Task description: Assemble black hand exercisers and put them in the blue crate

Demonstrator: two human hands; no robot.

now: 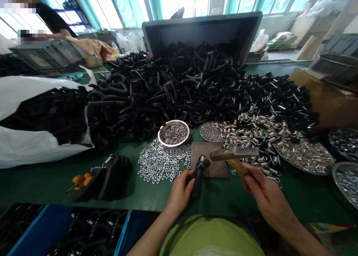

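My left hand (180, 190) grips a black plastic handle (198, 181) with a metal spring at its top end. That end rests over a square brown metal plate (219, 170) on the green table. My right hand (261, 187) is closed round the wooden shaft of a hammer (235, 154), whose steel head is raised above the plate, just right of the handle's top. Left of the plate lies a heap of small metal nuts (159, 164), with a round metal dish (173, 134) of small parts behind it. Loose springs (251, 131) are piled to the right.
A large heap of black plastic parts (173, 88) spills from a tipped grey bin (201, 28). Stacked black handles (114, 179) and orange fruit (82, 180) lie at left. Dishes of pins (310, 159) stand at right. A blue crate (124, 230) sits below the edge. Another person (53, 19) stands far left.
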